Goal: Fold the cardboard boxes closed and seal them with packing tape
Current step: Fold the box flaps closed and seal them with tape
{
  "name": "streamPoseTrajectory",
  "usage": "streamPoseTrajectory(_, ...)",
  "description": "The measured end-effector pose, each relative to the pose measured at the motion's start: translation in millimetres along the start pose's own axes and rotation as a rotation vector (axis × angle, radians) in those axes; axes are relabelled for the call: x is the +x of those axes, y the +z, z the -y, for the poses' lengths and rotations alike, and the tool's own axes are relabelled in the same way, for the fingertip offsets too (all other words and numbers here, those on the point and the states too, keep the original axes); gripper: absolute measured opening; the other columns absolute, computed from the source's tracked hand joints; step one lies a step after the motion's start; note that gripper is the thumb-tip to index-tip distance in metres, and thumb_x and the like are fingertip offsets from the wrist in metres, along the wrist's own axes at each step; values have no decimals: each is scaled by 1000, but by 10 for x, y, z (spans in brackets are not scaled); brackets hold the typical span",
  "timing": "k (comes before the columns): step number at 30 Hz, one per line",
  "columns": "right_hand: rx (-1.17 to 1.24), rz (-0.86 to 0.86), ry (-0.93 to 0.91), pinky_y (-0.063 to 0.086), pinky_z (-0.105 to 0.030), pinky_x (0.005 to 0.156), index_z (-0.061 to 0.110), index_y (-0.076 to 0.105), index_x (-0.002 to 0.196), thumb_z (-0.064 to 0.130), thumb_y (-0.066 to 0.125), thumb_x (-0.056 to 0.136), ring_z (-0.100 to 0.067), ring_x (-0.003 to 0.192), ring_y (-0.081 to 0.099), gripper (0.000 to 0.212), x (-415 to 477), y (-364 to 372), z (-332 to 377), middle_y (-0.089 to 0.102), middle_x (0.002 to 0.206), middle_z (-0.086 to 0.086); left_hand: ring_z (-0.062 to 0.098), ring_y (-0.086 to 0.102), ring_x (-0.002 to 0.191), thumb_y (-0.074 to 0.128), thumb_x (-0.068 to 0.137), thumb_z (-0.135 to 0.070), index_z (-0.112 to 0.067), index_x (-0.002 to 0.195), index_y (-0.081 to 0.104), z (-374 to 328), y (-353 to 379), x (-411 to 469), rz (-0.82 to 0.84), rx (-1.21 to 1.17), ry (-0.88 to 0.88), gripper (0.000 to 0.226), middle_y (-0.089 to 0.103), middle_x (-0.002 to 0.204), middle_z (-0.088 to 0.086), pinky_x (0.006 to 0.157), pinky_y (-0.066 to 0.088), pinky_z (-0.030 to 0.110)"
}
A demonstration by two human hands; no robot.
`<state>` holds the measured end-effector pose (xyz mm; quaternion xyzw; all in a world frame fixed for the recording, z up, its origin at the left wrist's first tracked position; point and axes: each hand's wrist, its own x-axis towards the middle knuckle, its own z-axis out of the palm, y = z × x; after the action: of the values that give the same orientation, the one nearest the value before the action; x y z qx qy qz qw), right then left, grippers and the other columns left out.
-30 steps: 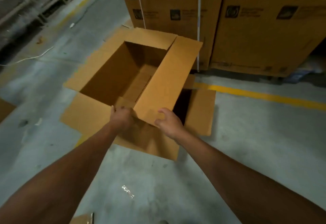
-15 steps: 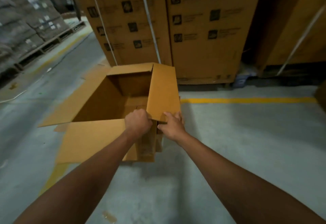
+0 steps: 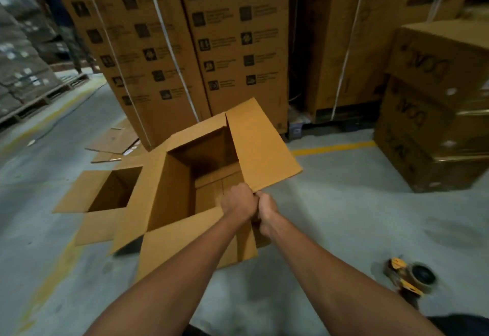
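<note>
An open brown cardboard box (image 3: 169, 190) stands on the concrete floor in front of me, its four top flaps spread out. My left hand (image 3: 238, 202) and my right hand (image 3: 267, 210) are side by side at the box's near right corner, both curled round the box's rim where the right flap (image 3: 262, 147) begins. That flap stands tilted up and outward. The box's inside looks empty. A second open box (image 3: 111, 190) sits just to the left, touching the first. A tape dispenser (image 3: 410, 278) with a brown roll lies on the floor at the lower right.
Tall strapped stacks of printed cartons (image 3: 185, 44) rise right behind the boxes. A lower stack of cartons (image 3: 436, 102) stands at the right. Flat cardboard sheets (image 3: 113, 141) lie at the left. A yellow floor line (image 3: 333, 147) runs behind. A person (image 3: 60, 18) stands far left.
The box has swung round and come closer, and my hands have come together at its corner. The view has lifted, bringing the second box and the tape dispenser into sight.
</note>
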<state>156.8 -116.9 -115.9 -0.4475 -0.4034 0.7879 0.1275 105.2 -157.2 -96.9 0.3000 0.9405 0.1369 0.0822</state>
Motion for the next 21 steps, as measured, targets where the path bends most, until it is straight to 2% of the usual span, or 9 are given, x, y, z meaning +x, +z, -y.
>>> streamPoseTrajectory(4, 105, -31, -40, 45, -23, 45, 9, 60, 66, 20, 39, 100, -18, 63, 53, 41, -27, -515, -14, 62, 54, -2, 28, 69, 92, 50, 95, -29, -15, 91, 71, -418, 298, -49, 71, 99, 125, 26, 72, 99, 8, 68, 49, 31)
streamPoseTrajectory(5, 134, -45, -52, 43, -21, 42, 9, 59, 68, 21, 37, 101, -18, 63, 52, 42, -2, -648, -27, 61, 52, -3, 29, 69, 94, 49, 94, -29, -13, 93, 71, -522, 391, -44, 97, 105, 171, 27, 72, 101, 10, 69, 49, 32)
streamPoseTrajectory(9, 208, -127, -95, 47, -27, 54, 7, 65, 79, 24, 33, 104, -19, 69, 58, 44, 154, -1169, -72, 64, 68, -9, 33, 67, 103, 48, 92, -22, -7, 102, 69, -916, 850, 7, 203, 80, 321, 28, 70, 111, 15, 80, 52, 37)
streamPoseTrajectory(13, 220, -234, -85, 47, -30, 66, 8, 66, 86, 26, 34, 105, -20, 78, 60, 41, 578, -1598, -123, 64, 79, -11, 33, 65, 106, 48, 94, -19, -6, 106, 68, -1197, 1406, 170, 288, 12, 379, 26, 69, 113, 16, 84, 52, 37)
streamPoseTrajectory(16, 249, -306, -5, 47, -34, 69, 3, 67, 87, 35, 41, 103, -26, 82, 62, 45, 989, -1933, -259, 69, 77, -13, 35, 64, 101, 51, 95, -20, -5, 100, 67, -1219, 1945, 392, 444, -111, 337, 23, 68, 108, 17, 80, 51, 38)
streamPoseTrajectory(18, 229, -358, 37, 46, -32, 65, 6, 67, 85, 31, 42, 104, -23, 77, 61, 40, 1238, -2209, -467, 68, 72, -8, 37, 63, 102, 48, 97, -21, -3, 98, 65, -1214, 2365, 494, 579, -226, 309, 25, 68, 107, 21, 80, 50, 40)
streamPoseTrajectory(20, 184, -423, 71, 41, -28, 58, 11, 63, 76, 23, 43, 103, -18, 66, 55, 36, 1408, -2451, -686, 61, 59, -1, 35, 61, 104, 43, 101, -21, -2, 101, 65, -1219, 2742, 494, 738, -262, 331, 28, 67, 111, 20, 83, 47, 39)
streamPoseTrajectory(21, 154, -446, 99, 40, -28, 57, 13, 62, 73, 20, 45, 101, -16, 64, 53, 34, 1487, -2571, -796, 59, 60, -1, 34, 61, 105, 42, 103, -20, -2, 102, 66, -1220, 2900, 487, 793, -270, 341, 30, 66, 113, 20, 84, 46, 38)
